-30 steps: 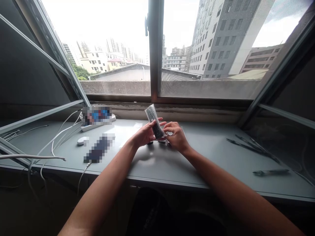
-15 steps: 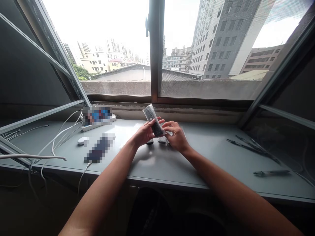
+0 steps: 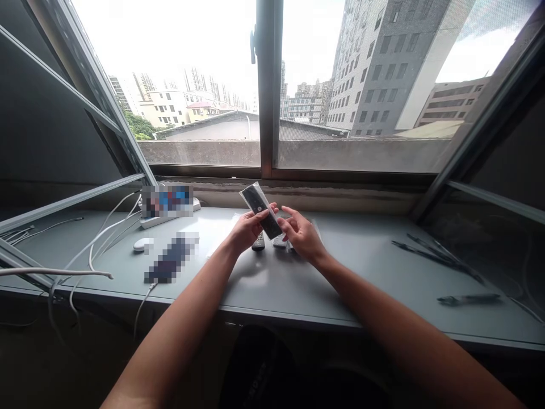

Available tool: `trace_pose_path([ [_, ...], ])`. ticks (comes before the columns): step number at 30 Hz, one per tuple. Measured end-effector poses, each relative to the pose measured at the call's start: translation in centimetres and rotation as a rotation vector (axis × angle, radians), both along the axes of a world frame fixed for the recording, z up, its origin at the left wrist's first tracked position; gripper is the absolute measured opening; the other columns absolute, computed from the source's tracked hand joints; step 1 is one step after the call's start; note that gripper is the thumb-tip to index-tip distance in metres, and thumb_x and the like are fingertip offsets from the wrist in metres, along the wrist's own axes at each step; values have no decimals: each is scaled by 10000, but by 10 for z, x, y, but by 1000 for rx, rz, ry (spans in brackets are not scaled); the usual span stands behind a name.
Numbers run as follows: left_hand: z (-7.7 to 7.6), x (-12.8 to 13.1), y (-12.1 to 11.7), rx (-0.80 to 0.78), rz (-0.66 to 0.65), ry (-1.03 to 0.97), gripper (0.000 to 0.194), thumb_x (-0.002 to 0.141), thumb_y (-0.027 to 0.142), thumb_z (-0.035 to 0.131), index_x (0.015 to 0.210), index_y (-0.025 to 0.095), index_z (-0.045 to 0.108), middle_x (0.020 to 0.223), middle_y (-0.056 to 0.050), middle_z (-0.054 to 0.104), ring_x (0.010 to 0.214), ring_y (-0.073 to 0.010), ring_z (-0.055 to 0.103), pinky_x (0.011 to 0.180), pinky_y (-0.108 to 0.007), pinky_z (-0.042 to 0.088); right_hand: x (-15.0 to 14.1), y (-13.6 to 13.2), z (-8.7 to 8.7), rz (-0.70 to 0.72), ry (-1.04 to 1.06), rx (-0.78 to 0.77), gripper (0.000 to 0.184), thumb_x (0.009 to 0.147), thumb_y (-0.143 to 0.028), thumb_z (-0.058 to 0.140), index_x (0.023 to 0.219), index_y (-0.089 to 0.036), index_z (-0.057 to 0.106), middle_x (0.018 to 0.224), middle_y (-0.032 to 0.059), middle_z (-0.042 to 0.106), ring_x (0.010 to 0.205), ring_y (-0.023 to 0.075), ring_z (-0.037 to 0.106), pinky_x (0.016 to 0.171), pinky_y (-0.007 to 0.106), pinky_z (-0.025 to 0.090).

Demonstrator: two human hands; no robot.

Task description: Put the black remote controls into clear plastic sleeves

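A dark remote control [image 3: 271, 225] in a clear plastic sleeve is tilted above the desk, its upper end leaning left. My left hand [image 3: 247, 229] grips it along the side, thumb across its face. Beside its lower right end is my right hand [image 3: 300, 234], fingers apart and index finger raised, with the thumb touching or very near the sleeve. Below them, another dark remote control [image 3: 258, 243] lies on the desk, partly covered by my left hand. Another plastic-wrapped item [image 3: 280, 242] lies to its right, mostly hidden by my right hand.
On the grey desk [image 3: 353, 284], a white power strip [image 3: 170, 220] with cables, a small white object [image 3: 139, 245] and a blurred-out phone-like item [image 3: 172, 260] lie left. Dark pens [image 3: 438, 258] and a greenish pen [image 3: 468, 299] lie right. Metal frames slant at both sides, and a window stands behind.
The wrapped remote's upper end has swung left and it tilts more. My right fingers have loosened from its lower corner, and the remote lying underneath shows more.
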State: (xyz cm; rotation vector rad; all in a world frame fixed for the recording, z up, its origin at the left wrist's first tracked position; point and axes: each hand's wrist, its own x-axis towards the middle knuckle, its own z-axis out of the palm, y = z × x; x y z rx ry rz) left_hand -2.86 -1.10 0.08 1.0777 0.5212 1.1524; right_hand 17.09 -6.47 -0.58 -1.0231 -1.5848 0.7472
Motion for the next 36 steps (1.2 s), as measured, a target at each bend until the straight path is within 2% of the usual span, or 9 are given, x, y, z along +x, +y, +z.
trace_pose_path([
  [4,-2,0,-1,16,-30,30,430,924,305,858,1311,126,802,1422,-189,736,1350,-344,689,1181,-435,526,-3,-3,-1,79,17,-55,811,955,-512,773,1647,-194,496,860,28,776,658,212,706,560,336,621],
  [9,-3,0,2,17,-7,41,500,917,322,862,1364,130,744,1384,-202,748,1259,-341,735,1106,-457,577,-5,-4,2,177,108,-126,886,935,-458,795,1709,-233,425,786,-6,742,684,203,729,525,283,599],
  [14,-8,-1,13,-32,168,25,504,1012,532,685,1324,139,729,1345,-182,761,1197,-302,747,1055,-430,605,-3,-1,4,181,180,-205,635,935,-460,757,1521,-226,683,836,29,755,658,175,701,459,239,512],
  [16,-13,-5,19,21,303,137,470,1025,537,641,1299,170,745,1379,-160,751,1249,-300,725,1108,-441,564,-1,1,3,120,151,-197,513,952,-465,725,1390,-204,778,865,52,769,667,179,704,452,240,477],
  [20,-22,-14,25,213,568,687,340,957,429,706,1172,187,807,1332,-157,769,1345,-348,663,1215,-495,446,2,-1,1,-46,-39,-60,417,996,-464,668,1272,-201,839,762,26,742,623,171,653,532,272,464],
  [24,-28,-16,24,378,548,1017,422,805,296,819,1210,174,811,1510,-186,661,1479,-393,557,1279,-493,370,-1,-4,0,-138,-254,76,373,1030,-452,626,1174,-208,868,818,42,797,655,199,656,649,325,505],
  [28,-32,-16,25,462,490,1152,521,753,162,762,1271,185,797,1596,-177,586,1510,-370,535,1291,-466,367,-5,-6,-5,-84,-427,204,358,1033,-464,680,1224,-206,840,1076,100,832,863,252,729,841,374,557],
  [32,-35,-17,26,510,485,1176,499,769,137,701,1254,196,803,1568,-159,611,1495,-354,553,1285,-465,387,-4,-4,-13,9,-664,317,364,1011,-458,755,1259,-199,819,1013,111,761,1004,286,669,921,409,543],
  [36,-38,-15,25,561,477,1180,469,781,120,677,1223,184,820,1524,-166,641,1471,-354,572,1286,-453,397,-2,-1,-16,59,-777,348,344,997,-461,784,1237,-218,819,1038,109,719,1023,289,617,948,433,526],
])
